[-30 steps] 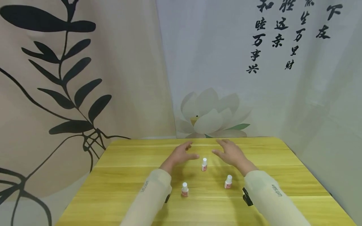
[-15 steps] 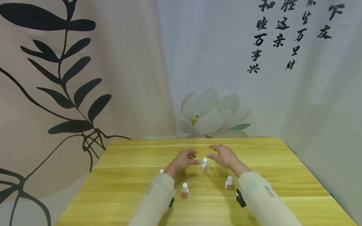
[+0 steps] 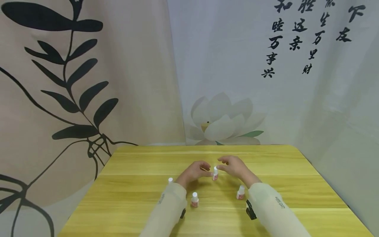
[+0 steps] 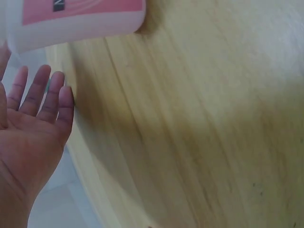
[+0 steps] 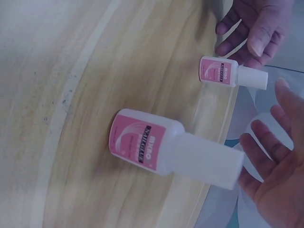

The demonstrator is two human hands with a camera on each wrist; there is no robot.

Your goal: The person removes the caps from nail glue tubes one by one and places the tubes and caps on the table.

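My left hand (image 3: 196, 171) and right hand (image 3: 236, 167) stand on either side of the back nail glue bottle (image 3: 215, 174), white with a pink label and upright. The left thumb is at its side; whether it touches, I cannot tell. In the right wrist view, the right hand (image 5: 280, 173) has spread, slightly bent fingers near that bottle's cap (image 5: 252, 77), and the left hand (image 5: 259, 28) is just beyond. The left wrist view shows the left hand (image 4: 33, 128) with extended fingers, below a cropped bottle (image 4: 80, 29). Neither hand holds anything.
More such bottles stand on the wooden table (image 3: 133, 194): a front bottle (image 3: 194, 200), a right bottle (image 3: 240, 193) near the right sleeve, and a left bottle (image 3: 170, 180) partly hidden by the left sleeve. A printed curtain (image 3: 148, 82) hangs behind the table.
Both hands have drawn closer together and nearer to me, around the back bottle. The left bottle has come into view beside the left sleeve. The bottles appear to stay in place.
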